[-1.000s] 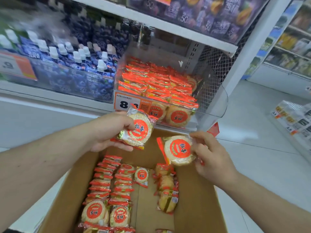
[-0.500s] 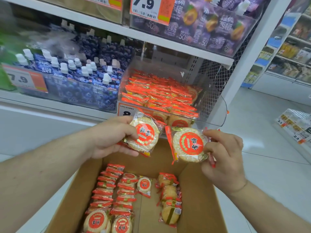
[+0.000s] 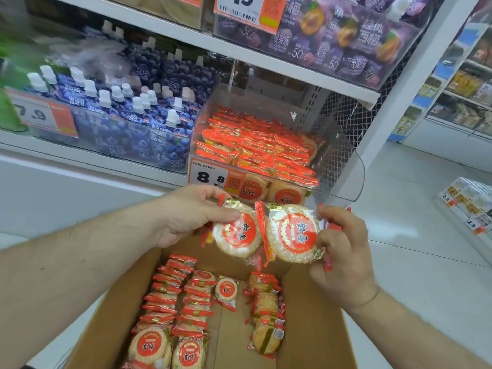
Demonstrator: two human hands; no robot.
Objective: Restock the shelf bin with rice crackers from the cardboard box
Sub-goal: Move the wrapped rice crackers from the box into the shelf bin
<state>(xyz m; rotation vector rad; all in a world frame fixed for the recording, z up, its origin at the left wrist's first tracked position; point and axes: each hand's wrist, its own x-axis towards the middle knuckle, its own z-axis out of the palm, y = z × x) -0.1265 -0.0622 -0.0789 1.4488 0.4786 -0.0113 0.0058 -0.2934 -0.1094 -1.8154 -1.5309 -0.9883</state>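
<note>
Nearest you: cardboard box (image 3: 127,302), open top, brown floor showing between rows. Rice cracker packs in box (image 3: 170,310) stand on edge in two rows at left, one loose pack (image 3: 226,290) facing up beside them, short row (image 3: 266,312) to the right.

Above the box's far wall, both your hands are up w/ one pack each. Left hand (image 3: 189,217): thumb on top, fingers curled under, clamped on left pack (image 3: 238,233). Right hand (image 3: 340,251): fingers wrapped round right edge of right pack (image 3: 292,234), also gripping. The two packs sit side by side, wrappers touching or nearly so, red labels facing you.

Just beyond: clear shelf bin (image 3: 346,166), its front lip right behind the held packs. Bin stock (image 3: 255,145) piled well up, orange-red edges, a couple of packs face-out at the front. Price tag (image 3: 210,177) reads 8.8, stuck on bin front, partly behind your left fingers.

Left of bin: blue spouted pouches (image 3: 133,113) w/ white caps, tag 7.9. Upper shelf: purple jelly packs (image 3: 346,35). White upright post (image 3: 404,83) to bin's right, mesh panel (image 3: 343,113) behind. Far right: other shelving (image 3: 466,102), blurred.
</note>
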